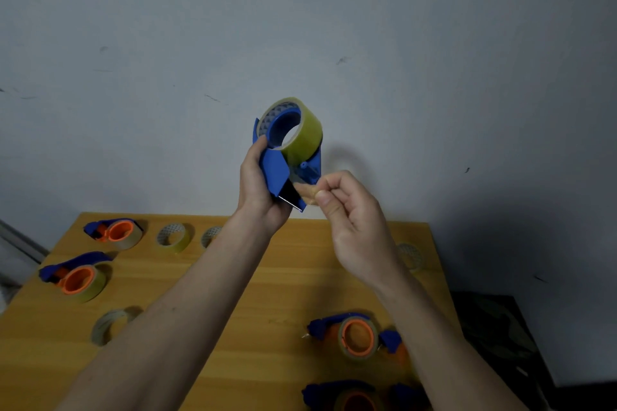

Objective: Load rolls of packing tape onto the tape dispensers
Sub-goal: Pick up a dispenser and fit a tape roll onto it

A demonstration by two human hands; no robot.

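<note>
My left hand holds a blue tape dispenser raised in front of the wall, above the table. A yellowish roll of packing tape sits on the dispenser's blue hub at the top. My right hand pinches the loose end of the tape between thumb and forefinger, just beside the dispenser's metal blade at the bottom. Loose rolls of tape lie on the wooden table below.
Blue dispensers with orange hubs and tape on them lie at the table's left and front right. More loose rolls rest at the front left and right edge. A grey wall stands behind.
</note>
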